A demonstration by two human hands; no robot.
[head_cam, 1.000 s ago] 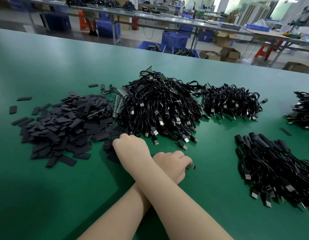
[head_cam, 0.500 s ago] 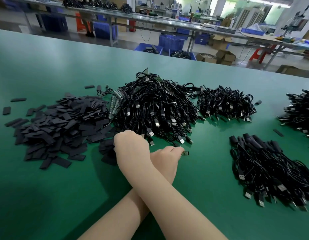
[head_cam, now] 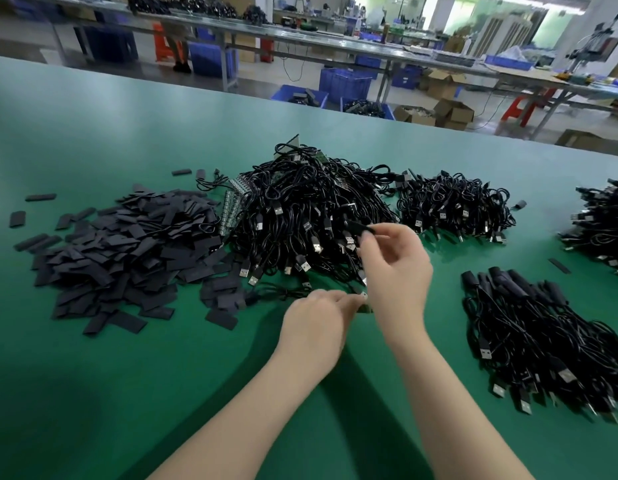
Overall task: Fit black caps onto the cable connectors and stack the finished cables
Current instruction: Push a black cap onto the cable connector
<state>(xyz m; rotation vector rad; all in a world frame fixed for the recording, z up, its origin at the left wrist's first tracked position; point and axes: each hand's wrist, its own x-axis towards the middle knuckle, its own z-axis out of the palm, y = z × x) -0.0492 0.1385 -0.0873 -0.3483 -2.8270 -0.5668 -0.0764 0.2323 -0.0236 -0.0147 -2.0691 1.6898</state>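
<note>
Cap (head_cam: 359, 228) pinched by right hand (head_cam: 394, 268); left hand (head_cam: 318, 320) pinches connector (head_cam: 364, 301); a skewed approach could jam it.

No text, label, brand or number is being shown legibly anywhere. Nothing readable is being displayed on any surface in view.

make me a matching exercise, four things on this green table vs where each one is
Things:
1. pile of flat black caps
2. big heap of uncapped cables
3. stack of capped cables
4. single black cap

Places:
A. pinched in the right hand
B. far left of the table
C. near right, beside the right forearm
D. centre, just beyond both hands

Pairs: 1-B, 2-D, 3-C, 4-A
</note>
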